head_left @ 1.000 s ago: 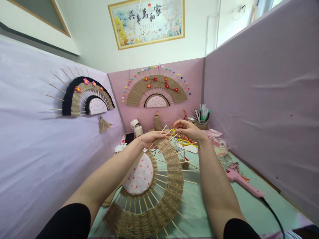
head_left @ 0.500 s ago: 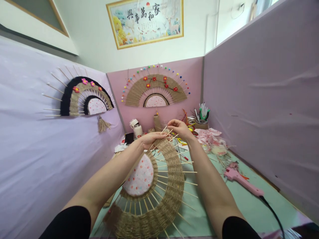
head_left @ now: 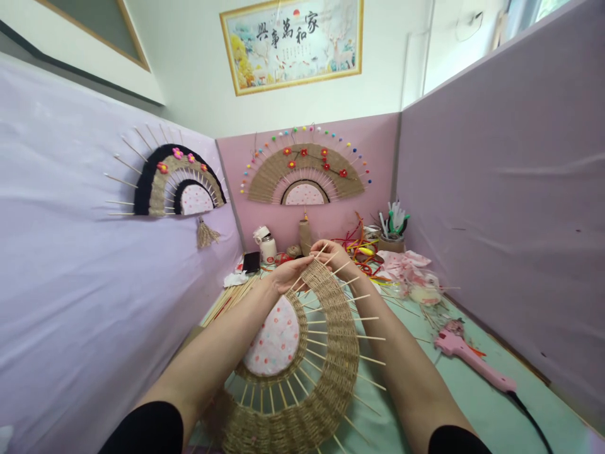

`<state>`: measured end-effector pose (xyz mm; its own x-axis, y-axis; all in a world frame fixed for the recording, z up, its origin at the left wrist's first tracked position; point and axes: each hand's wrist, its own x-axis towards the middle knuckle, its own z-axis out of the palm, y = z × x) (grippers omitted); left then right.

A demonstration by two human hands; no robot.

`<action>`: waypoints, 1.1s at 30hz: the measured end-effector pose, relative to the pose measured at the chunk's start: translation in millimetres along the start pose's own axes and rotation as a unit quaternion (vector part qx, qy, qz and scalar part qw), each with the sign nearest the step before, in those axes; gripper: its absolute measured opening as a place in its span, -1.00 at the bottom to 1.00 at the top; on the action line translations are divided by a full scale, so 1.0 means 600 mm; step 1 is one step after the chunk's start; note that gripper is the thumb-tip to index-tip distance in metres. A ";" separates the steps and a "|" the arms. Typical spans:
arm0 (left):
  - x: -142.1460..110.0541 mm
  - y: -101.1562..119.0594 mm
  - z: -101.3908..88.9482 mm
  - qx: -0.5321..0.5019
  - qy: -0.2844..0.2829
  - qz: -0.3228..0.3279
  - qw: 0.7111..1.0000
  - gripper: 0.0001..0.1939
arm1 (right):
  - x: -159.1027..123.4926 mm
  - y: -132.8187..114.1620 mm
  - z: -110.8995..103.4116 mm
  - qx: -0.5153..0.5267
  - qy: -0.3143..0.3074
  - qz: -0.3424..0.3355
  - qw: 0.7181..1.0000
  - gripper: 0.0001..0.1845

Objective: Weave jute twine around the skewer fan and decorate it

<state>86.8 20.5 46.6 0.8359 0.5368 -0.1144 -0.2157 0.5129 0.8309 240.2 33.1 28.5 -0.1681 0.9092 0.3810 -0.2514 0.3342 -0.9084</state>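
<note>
A half-round woven fan (head_left: 341, 340) of brown twine on thin wooden sticks is held up over the table. Its centre is a white half-disc (head_left: 274, 337) with pink-red dots. My left hand (head_left: 290, 274) grips the far end of the fan, fingers closed round the woven edge and end sticks. My right hand (head_left: 334, 257) is bent in at that same end, behind the stick tips, its fingers pinched together close to the left fingertips. Whatever lies between the right fingers is too small to make out.
A pink glue gun (head_left: 475, 362) with a black cord lies at right. Along the back stand a white bottle (head_left: 265, 244), a twine cone (head_left: 305, 236), coloured pipe cleaners (head_left: 366, 251) and a pot of tools (head_left: 392, 239). Two finished fans hang on the partitions, one being the flowered fan (head_left: 307, 170).
My right hand has come down and inward, from above the stick tips to the fan's end beside my left hand. The whole view has shifted slightly.
</note>
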 end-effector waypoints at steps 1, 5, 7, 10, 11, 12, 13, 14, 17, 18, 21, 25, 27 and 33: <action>0.000 -0.003 -0.002 -0.006 0.002 0.003 1.000 -0.74 | 0.000 0.001 0.001 0.002 0.001 -0.001 1.000 -0.65; -0.001 -0.010 -0.004 -0.007 0.011 0.029 0.999 -0.77 | 0.004 0.006 0.001 0.004 0.005 -0.001 1.000 -0.65; -0.001 -0.010 -0.001 0.001 0.015 0.039 0.999 -0.80 | 0.006 0.007 -0.001 -0.004 0.009 -0.001 1.000 -0.65; 0.000 -0.010 0.001 0.018 0.027 0.037 0.999 -0.81 | 0.008 0.006 -0.004 -0.007 0.020 -0.011 1.000 -0.65; 0.000 -0.009 0.002 0.023 0.035 0.035 0.999 -0.81 | 0.009 0.006 -0.006 -0.002 0.025 -0.014 1.000 -0.64; 0.000 -0.009 0.001 0.027 0.044 0.034 0.998 -0.81 | 0.009 0.005 -0.007 0.008 0.027 -0.015 1.000 -0.64; 0.000 -0.008 0.001 0.031 0.052 0.034 0.998 -0.80 | 0.009 0.004 -0.009 0.024 0.028 -0.014 0.999 -0.63; 0.000 -0.008 0.001 0.033 0.058 0.033 0.997 -0.80 | 0.008 0.004 -0.011 0.045 0.027 -0.014 0.998 -0.62; 0.001 -0.007 0.000 0.044 0.065 0.029 0.996 -0.79 | 0.006 0.000 -0.021 0.116 0.018 -0.007 0.993 -0.61; 0.002 -0.007 0.001 0.051 0.066 0.027 0.996 -0.79 | 0.005 -0.002 -0.025 0.132 0.016 -0.003 0.991 -0.61; 0.004 -0.007 0.003 0.075 0.068 0.022 0.995 -0.77 | 0.001 -0.010 -0.037 0.143 0.013 0.008 0.990 -0.60; 0.008 -0.009 0.005 0.087 0.069 0.017 0.994 -0.74 | -0.003 -0.022 -0.048 0.109 0.031 -0.004 0.994 -0.61; 0.009 -0.011 0.004 0.090 0.079 0.021 0.993 -0.74 | -0.005 -0.027 -0.054 0.092 0.033 -0.024 0.995 -0.63; 0.010 -0.012 0.003 0.103 0.114 0.032 0.988 -0.74 | -0.011 -0.030 -0.083 0.089 0.008 -0.068 0.994 -0.68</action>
<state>94.3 19.0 40.7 0.6838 0.7124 -0.1577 -0.1382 0.3386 0.9307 293.4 33.4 33.5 -0.1059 0.8629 0.4942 -0.4360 0.4063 -0.8030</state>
